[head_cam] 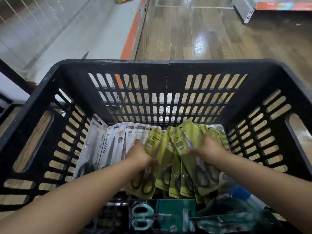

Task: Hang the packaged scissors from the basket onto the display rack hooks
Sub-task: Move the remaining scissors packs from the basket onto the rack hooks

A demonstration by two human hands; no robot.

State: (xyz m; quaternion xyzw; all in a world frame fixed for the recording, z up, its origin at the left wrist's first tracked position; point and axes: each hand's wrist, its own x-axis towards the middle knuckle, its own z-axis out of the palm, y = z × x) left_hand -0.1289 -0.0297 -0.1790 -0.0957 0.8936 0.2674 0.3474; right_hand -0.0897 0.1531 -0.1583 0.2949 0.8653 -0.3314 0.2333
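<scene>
A black slotted basket (168, 65) fills the view and holds several packaged scissors. Both my hands reach down into it. My left hand (140, 153) grips a yellow-green scissors pack (152, 141) near its middle. My right hand (208, 147) holds another yellow-green pack (189, 134) that is tilted up above the pile, thumb on its front. More yellow-green packs (175, 179) lie between and under my hands. White and grey scissors packs (104, 146) lean at the left. A dark pack with mint-handled scissors (162, 215) lies at the near edge.
A white shelf base with an orange edge strip (133, 36) and a wire grid panel (25, 27) stand at the upper left. Wooden floor (202, 31) stretches beyond the basket. Another shelf unit (270, 9) is at the top right. Crumpled blue-green plastic (236, 208) lies in the basket's near right corner.
</scene>
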